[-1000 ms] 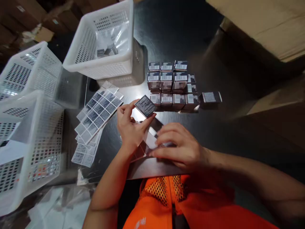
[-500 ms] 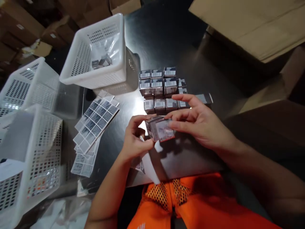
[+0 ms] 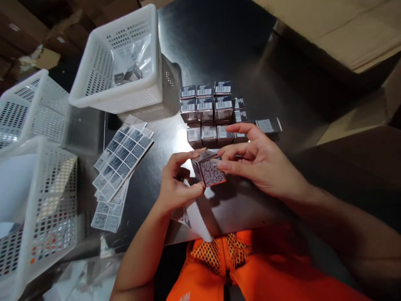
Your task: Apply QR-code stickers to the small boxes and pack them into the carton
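My left hand (image 3: pixel 180 184) holds a small carton (image 3: pixel 213 172) between thumb and fingers, tilted, with a speckled grey face toward me. The thumb and forefinger of my right hand (image 3: pixel 255 161) pinch the carton's upper right edge; its other fingers are spread. A white paper strip (image 3: pixel 198 219) hangs beneath my left hand. Just beyond my hands stand several small cartons (image 3: pixel 205 106) in rows, barcode labels upward. Another small carton (image 3: pixel 266 125) lies to their right. On the left, sheets of square grey stickers (image 3: pixel 123 156) lie overlapped.
A white perforated basket (image 3: pixel 117 98) with a few small cartons inside stands at the back left. Two more white baskets (image 3: pixel 39 100) (image 3: pixel 58 196) line the left side. Large cardboard (image 3: pixel 332 31) juts in at the upper right. The dark metal table (image 3: pixel 216 37) shines under the light.
The carton's front face looked pale and glossy; now it shows a speckled grey pattern. My right thumb has shifted slightly left along it. The view has moved slightly.
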The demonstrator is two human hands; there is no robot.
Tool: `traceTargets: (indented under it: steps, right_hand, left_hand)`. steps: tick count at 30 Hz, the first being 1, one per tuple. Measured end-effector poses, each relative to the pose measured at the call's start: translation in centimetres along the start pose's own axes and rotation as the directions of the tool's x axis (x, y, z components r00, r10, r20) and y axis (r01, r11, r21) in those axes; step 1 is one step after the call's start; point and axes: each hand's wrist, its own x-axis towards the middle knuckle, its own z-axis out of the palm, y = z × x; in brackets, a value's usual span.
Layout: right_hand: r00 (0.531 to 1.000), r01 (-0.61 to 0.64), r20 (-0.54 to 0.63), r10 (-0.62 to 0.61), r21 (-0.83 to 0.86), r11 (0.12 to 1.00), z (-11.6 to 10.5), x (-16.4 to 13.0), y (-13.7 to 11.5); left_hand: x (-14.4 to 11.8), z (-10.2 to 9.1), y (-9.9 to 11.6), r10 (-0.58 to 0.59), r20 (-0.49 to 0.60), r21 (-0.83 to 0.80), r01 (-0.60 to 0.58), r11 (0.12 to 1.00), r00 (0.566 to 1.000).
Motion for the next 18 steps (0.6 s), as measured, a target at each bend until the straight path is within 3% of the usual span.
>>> traceTargets:
  steps: [11,18]
  right_hand:
    - [1.0,0.006,-0.011,-0.006,-0.003,1.0,0.15,-0.08,-0.03]
    - [0.995,0.058,-0.07,-0.065,-0.091,0.994,0.5,-0.2,0.32]
  left_hand:
    - [-0.02,-0.04,-0.01,0.026,0.018,-0.002,-0.026,1.0,1.0]
    - [0.01,0.0,-0.05,-0.039,0.011,0.021,0.038,0.999,0.999]
